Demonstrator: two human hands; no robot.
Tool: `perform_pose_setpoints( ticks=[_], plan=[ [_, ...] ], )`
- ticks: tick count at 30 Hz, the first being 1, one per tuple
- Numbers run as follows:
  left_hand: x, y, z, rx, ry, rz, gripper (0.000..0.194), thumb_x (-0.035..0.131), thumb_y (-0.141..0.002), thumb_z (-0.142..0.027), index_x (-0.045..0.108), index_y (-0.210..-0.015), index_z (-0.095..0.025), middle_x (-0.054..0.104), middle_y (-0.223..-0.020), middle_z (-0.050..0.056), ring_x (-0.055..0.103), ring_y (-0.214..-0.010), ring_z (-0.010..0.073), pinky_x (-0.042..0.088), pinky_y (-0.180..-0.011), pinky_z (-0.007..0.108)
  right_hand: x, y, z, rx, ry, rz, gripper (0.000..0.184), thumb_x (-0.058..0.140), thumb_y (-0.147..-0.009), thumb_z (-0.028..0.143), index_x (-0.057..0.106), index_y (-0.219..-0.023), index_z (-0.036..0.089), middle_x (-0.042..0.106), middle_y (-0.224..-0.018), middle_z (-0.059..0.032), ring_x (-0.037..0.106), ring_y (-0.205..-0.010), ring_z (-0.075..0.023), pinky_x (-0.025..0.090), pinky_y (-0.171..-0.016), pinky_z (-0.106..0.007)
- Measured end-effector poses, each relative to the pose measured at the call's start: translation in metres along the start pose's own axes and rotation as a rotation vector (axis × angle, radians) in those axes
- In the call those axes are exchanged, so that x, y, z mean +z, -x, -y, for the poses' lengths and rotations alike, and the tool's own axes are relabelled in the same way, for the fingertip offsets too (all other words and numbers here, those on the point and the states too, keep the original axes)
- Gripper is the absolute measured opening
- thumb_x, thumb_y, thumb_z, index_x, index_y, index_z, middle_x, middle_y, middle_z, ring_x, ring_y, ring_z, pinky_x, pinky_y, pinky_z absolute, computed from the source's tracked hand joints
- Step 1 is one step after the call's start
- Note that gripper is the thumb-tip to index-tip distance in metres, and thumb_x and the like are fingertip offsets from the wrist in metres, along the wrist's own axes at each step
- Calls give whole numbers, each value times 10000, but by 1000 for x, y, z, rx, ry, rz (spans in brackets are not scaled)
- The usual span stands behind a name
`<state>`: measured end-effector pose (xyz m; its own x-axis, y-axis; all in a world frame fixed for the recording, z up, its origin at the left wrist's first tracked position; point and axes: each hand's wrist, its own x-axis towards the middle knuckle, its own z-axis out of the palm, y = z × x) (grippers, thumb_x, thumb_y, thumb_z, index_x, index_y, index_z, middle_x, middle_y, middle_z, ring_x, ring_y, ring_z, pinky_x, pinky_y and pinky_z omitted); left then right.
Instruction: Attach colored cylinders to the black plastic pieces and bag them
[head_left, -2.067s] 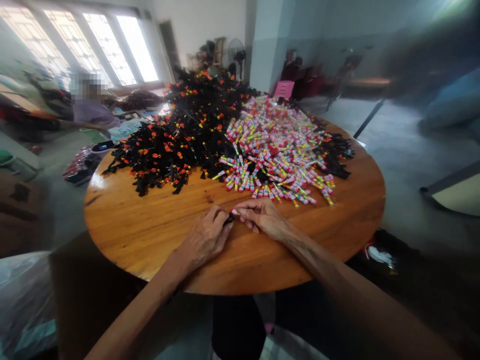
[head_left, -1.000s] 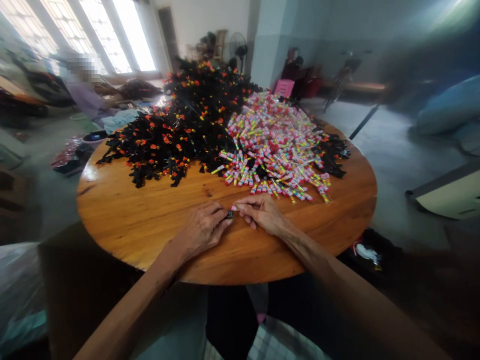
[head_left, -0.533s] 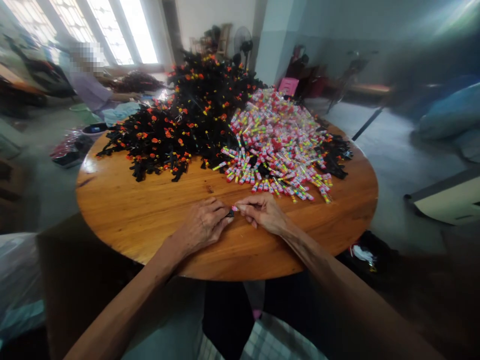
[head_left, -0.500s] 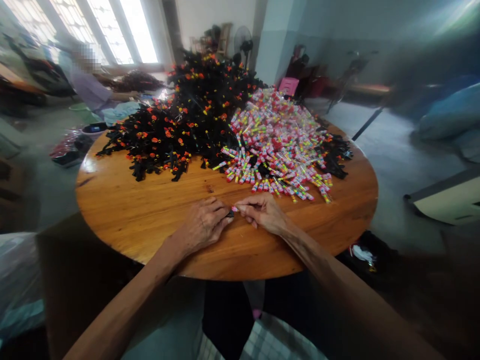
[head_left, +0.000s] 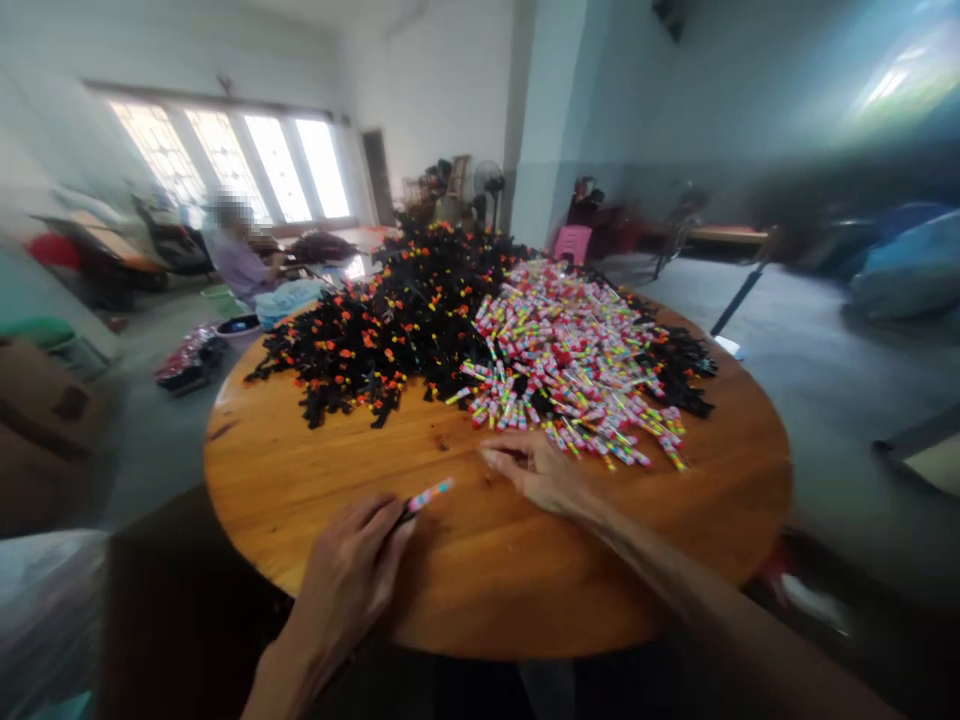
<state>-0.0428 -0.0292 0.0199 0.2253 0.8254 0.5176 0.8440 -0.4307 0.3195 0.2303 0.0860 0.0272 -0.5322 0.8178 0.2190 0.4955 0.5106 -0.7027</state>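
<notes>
My left hand is closed around a small stick-like piece low over the near left of the table. The piece's colourful printed tube, pink, blue and orange, sticks out beyond my fingers. Its dark end is mostly hidden in my grip. My right hand hovers at the near edge of the pile of pink-and-yellow tubes. Its thumb and forefinger reach to the left, slightly apart, and I see nothing between them. Left of the tubes rises a heap of black pieces with orange and yellow ends.
Everything lies on a round wooden table. A person sits beyond its left side, near tubs and a bundle on the floor. A pink stool and a fan stand behind. Cardboard boxes are at left.
My hands were together over the near middle of the table; now they are apart. My left hand moved left with the piece, my right hand toward the tubes. The view has tilted up.
</notes>
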Motion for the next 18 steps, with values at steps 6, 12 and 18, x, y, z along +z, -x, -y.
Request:
perform_pose_setpoints(
  ticks=[6,12,18],
  plan=[
    [-90,109,71,-627,-357,19,244,533,-836,-493,766,-882,-437,786,-899,-40,752,-826,335,596,-650,439,-2,-52,1,-91,803,140,316,515,-874,76,725,-1107,121,655,-1184,-195,652,-864,-235,446,-705,-325],
    [-78,52,70,-662,-483,117,453,389,-974,-510,717,-928,-201,722,-1066,151,700,-947,303,555,-804,411,6,-67,6,-136,944,221,306,461,-891,37,742,-994,101,682,-1101,-210,663,-830,-238,446,-686,-343],
    [6,-82,71,-400,-451,156,357,495,-967,-441,659,-956,-125,693,-949,176,656,-885,282,520,-808,394,24,-33,27,-411,854,215,292,485,-900,71,703,-1091,106,656,-1188,-177,572,-1095,-304,452,-932,-435]
  ],
)
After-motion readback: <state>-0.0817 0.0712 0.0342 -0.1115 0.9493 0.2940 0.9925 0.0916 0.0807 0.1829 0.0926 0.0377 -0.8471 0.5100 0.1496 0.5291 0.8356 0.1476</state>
